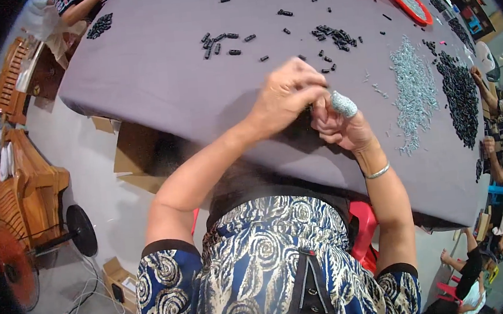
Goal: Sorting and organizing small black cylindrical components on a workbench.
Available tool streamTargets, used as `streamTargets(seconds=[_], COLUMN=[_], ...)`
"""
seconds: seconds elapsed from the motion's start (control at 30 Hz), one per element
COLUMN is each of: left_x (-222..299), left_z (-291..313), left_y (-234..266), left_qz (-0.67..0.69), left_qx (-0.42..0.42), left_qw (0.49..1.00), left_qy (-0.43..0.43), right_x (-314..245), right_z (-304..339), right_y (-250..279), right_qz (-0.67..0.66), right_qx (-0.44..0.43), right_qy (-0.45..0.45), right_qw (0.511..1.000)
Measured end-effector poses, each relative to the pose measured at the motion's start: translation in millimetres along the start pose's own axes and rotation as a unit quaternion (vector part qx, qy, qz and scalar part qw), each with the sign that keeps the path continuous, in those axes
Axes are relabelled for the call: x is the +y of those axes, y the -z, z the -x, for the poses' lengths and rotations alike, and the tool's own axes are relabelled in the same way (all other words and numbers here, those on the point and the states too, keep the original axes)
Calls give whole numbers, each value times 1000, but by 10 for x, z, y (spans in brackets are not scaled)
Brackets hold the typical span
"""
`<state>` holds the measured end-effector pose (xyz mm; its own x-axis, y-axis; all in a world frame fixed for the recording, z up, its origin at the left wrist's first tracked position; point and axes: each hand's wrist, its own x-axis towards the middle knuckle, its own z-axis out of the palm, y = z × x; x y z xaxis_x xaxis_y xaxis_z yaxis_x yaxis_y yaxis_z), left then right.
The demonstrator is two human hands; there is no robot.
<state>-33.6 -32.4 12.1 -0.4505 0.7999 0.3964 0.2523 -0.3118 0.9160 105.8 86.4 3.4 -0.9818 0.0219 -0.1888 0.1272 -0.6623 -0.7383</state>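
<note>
Left hand (289,92) pinched and right hand (344,132) curled, any grip indistinct, small pale pieces (413,92) are heaped apparently for easy reach.

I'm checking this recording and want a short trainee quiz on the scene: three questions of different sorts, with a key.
1. Short answer: On which side, left or right, does the person wear the silver bracelet?
2. True or false: At the right of the table, the large black pile lies farther right than the large pale pile.
3. Multiple choice: What colour is the dish of pale pieces near the top right?
(a) blue
(b) red
(c) white

Key:
1. Right, on the wrist of the right hand.
2. True.
3. (b).
</note>
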Motion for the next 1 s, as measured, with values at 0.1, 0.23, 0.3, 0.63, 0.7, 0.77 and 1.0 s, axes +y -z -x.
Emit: streamTargets(seconds=[0.1, 0.23, 0.3, 0.63, 0.7, 0.77, 1.0], left_x=[41, -113, -222, -522, -595, -644, -732], left_z=[-116, -203, -258, -435, -455, -489, -608], left_y=[269, 829, 1024, 977, 1000, 1026, 1449], left_qz=[-175, -334, -391, -547, -567, -560, -625], left_qx=[93, 154, 149, 42, -27, -43, -1], left_qw=[980, 930, 908, 825, 803, 806, 767], left_qy=[-26, -6, -10, -137, -182, -186, -144], right_x=[-96, -261, -278, -194, -181, -188, -216], right_z=[-10, 31, 32, -29, -42, -34, -22], right_y=[63, 74, 146, 170, 144, 176, 215], right_qz=[34, 38, 64, 123, 137, 143, 159], right_qx=[68, 173, 133, 206, 209, 206, 209], right_qy=[91, 211, 227, 244, 241, 240, 227], right_qw=[993, 961, 963, 940, 938, 938, 938])
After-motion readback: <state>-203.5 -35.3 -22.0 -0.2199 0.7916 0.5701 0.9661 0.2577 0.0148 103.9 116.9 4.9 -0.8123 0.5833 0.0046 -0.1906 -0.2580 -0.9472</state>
